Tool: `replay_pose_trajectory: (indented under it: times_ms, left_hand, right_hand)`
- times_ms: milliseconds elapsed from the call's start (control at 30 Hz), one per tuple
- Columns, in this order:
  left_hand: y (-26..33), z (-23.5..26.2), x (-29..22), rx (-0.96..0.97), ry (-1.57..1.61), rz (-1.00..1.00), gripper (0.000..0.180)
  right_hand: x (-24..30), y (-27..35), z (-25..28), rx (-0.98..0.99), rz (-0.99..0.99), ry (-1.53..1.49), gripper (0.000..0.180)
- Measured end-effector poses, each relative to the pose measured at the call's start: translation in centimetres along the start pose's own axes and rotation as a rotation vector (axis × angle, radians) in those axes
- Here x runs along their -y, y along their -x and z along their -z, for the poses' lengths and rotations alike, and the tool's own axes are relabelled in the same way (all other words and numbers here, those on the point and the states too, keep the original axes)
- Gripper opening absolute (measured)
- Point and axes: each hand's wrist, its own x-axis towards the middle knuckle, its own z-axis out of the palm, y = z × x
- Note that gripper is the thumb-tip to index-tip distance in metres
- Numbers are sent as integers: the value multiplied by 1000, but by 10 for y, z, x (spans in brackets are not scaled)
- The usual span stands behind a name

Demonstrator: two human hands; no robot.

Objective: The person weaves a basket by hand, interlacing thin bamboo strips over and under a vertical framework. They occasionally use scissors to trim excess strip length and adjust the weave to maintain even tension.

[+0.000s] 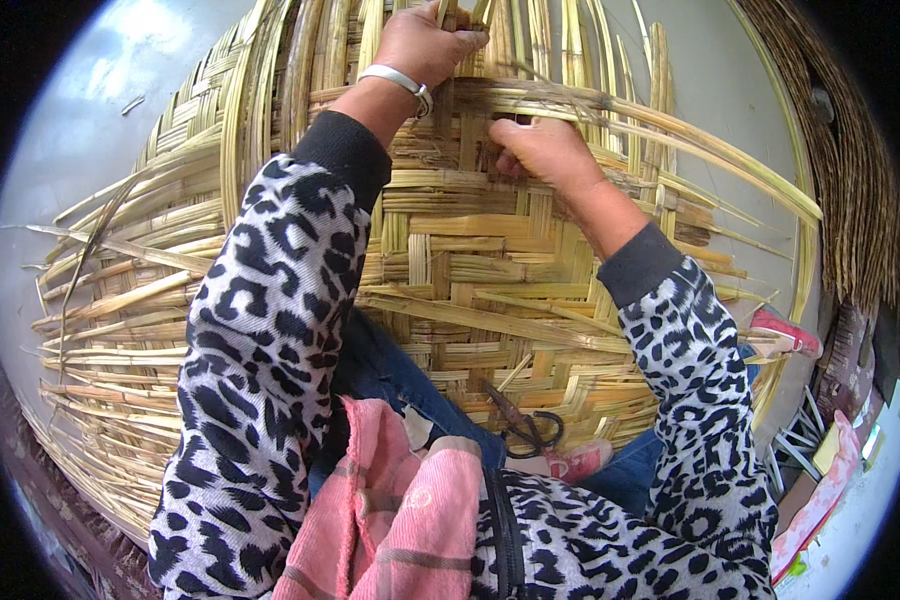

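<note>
I see my left hand (425, 40) closed around upright flat bamboo strips (470, 20) running away from me, while just below and right of that grip my right hand (545, 150) pinches a crosswise strip in the stiff, pale, checker-woven mat (470, 260).

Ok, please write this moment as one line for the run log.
left hand: grips upright strip | right hand: pinches strip on woven mat | scissors: lying on mat, near knees

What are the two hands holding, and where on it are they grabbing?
The left hand grips upright bamboo strips at the woven mat's far edge. The right hand pinches a horizontal strip where the weaving ends.
</note>
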Motion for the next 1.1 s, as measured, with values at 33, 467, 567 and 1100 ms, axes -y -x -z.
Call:
replay_pose_trajectory:
  times_ms: [33, 467, 567, 1100]
  left_hand:
    - [0, -1, 2, -36, -210, -80, 18]
    - [22, 5, -35, -533, -977, -665, 60]
    - [39, -18, -42, -51, -945, -402, 42]
    - [49, -43, -39, 45, -959, -293, 33]
  right_hand:
    - [-1, 6, 5, 89, 37, -164, 54]
    - [-43, 10, 19, -80, 88, -1381, 20]
    - [-53, 11, 28, -43, 152, -1481, 15]
    - [-21, -30, 84, -50, 188, -862, 33]
